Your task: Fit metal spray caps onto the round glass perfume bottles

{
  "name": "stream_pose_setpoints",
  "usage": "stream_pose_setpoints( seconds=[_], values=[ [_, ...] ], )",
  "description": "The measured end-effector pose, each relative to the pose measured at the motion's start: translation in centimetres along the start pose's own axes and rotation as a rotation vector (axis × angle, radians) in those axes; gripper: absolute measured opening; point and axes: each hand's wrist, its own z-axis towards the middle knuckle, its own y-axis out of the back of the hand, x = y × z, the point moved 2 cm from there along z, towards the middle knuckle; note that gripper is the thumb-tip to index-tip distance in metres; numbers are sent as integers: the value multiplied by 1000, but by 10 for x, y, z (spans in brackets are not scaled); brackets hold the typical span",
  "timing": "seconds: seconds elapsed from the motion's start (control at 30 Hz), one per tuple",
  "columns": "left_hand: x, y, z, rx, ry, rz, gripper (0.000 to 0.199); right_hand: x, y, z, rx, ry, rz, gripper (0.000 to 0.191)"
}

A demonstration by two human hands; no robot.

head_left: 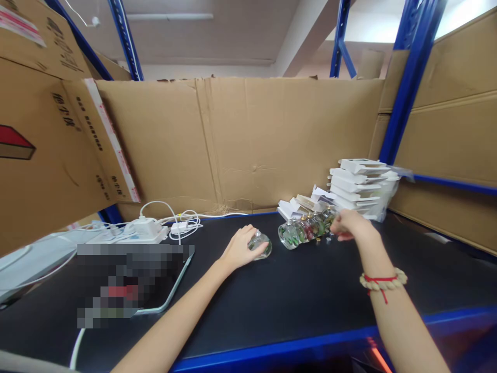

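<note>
The black tabletop [295,300] ended at a blue front edge [272,350], with open surface between that edge and the glass bottles. Cardboard walled the back; white boxes [355,189] stood behind the bottle row [306,228], and a tablet [155,280] bounded the left. The left hand [245,247], partly open, curled round a single glass bottle [260,245] on the tabletop. The right hand [347,225] bent down at the row's right end, fingers drawn together, perhaps touching the last bottle.
</note>
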Motion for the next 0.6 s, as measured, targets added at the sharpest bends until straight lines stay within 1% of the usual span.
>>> stream_pose_setpoints(
  seconds=[0.07,0.17,0.23,0.33,0.5,0.6],
  values=[
    [1,-1,1,28,12,-19,26,-3,-5,3,99,-72,76,31],
    [3,1,2,127,6,1,26,-5,-11,7,154,-94,87,30],
    [5,4,3,187,-5,20,29,-6,-13,10,159,-59,78,29],
    [5,10,3,236,-41,33,30,-8,-17,15,160,3,87,28],
    [0,12,3,233,-107,76,27,-10,-30,30,143,68,49,31],
    [-3,9,4,239,-92,62,22,-22,-34,46,136,100,-3,34]
  ],
)
